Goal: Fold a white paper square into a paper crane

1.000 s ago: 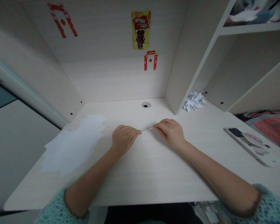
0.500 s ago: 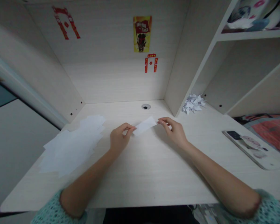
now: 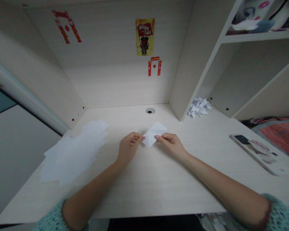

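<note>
A small white sheet of paper (image 3: 154,131) is held between both hands above the desk, its corners pointing up and down. My left hand (image 3: 129,147) pinches its left corner between thumb and fingers. On the lower right edge, my right hand (image 3: 171,143) grips the same sheet, thumb on top and fingers partly hidden behind. To the left lies a loose, overlapping spread of white paper sheets (image 3: 73,154). A heap of small folded white paper pieces (image 3: 198,106) sits at the back right, beside the upright panel.
A phone (image 3: 256,154) in a decorated case lies on the desk (image 3: 144,189) at the right. Behind it is red cloth (image 3: 280,133). An upright panel (image 3: 195,61) divides the desk's back, near a round cable hole (image 3: 150,111). A shelf (image 3: 260,37) holds items at upper right.
Both hands have come nearer to me and closer together. The right hand, formerly at the paper's far right tip, now grips its lower right edge. The sheet has turned and shows a wider, squarer shape.
</note>
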Demonstrator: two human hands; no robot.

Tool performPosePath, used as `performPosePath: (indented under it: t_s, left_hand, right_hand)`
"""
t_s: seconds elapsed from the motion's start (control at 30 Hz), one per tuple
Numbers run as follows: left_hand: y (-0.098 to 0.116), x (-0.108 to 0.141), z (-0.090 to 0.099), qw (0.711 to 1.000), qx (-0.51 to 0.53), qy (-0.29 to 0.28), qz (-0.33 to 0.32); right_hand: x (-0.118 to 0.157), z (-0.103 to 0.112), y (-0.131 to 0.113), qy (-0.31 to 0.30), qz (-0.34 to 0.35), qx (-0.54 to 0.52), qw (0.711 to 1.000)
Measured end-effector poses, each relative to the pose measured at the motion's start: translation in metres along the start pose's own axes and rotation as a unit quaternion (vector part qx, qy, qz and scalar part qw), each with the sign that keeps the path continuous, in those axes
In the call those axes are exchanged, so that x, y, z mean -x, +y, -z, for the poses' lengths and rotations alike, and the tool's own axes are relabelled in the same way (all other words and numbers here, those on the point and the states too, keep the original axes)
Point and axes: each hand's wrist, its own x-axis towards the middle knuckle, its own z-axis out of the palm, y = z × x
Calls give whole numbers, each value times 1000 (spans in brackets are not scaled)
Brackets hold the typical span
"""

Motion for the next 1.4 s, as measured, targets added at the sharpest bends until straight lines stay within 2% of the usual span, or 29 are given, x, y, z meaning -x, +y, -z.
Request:
performPosePath:
  t_s: [0.07, 0.13, 0.23, 0.37, 0.53, 0.63, 0.7, 0.77, 0.87, 1.0, 1.1, 1.27, 1.4]
  left_hand:
    - [3, 2, 0, 998, -33, 26, -48]
    - [4, 4, -1, 991, -80, 28, -101]
    - [2, 7, -3, 976, -155, -1, -156]
    - [0, 11, -7, 973, -154, -61, -159]
    - [4, 9, -8, 985, -48, -144, -87]
    - [3, 4, -6, 980, 41, -191, -33]
    - [0, 0, -4, 982, 72, -173, 11]
    - [-2, -4, -3, 986, 109, -109, 67]
    - [-4, -5, -2, 967, 206, -56, 137]
    - [-2, -4, -3, 945, 268, -55, 181]
    - [0, -4, -3, 934, 301, -43, 188]
    - [2, -6, 0, 907, 365, -42, 205]
    - [2, -7, 2, 886, 401, -85, 217]
  right_hand:
    - [1, -1, 1, 6, -1, 7, 1000]
    - [2, -2, 1, 19, 12, 27, 999]
    - [6, -4, 0, 34, 62, 66, 995]
    - [10, -4, -3, 8, 127, 84, 988]
    - [10, -1, -5, -52, 153, 67, 985]
    - [8, 1, -5, -43, 148, 84, 985]
    - [7, 1, -4, -20, 135, 111, 985]
    - [7, 1, -2, 5, 118, 139, 983]
    - [6, 1, 1, 28, 90, 165, 982]
    - [5, 0, 4, 46, 73, 119, 989]
    - [6, 1, 4, 57, 93, 80, 991]
    - [7, 4, 3, -43, 189, 110, 975]
    - [4, 4, 1, -35, 170, 55, 983]
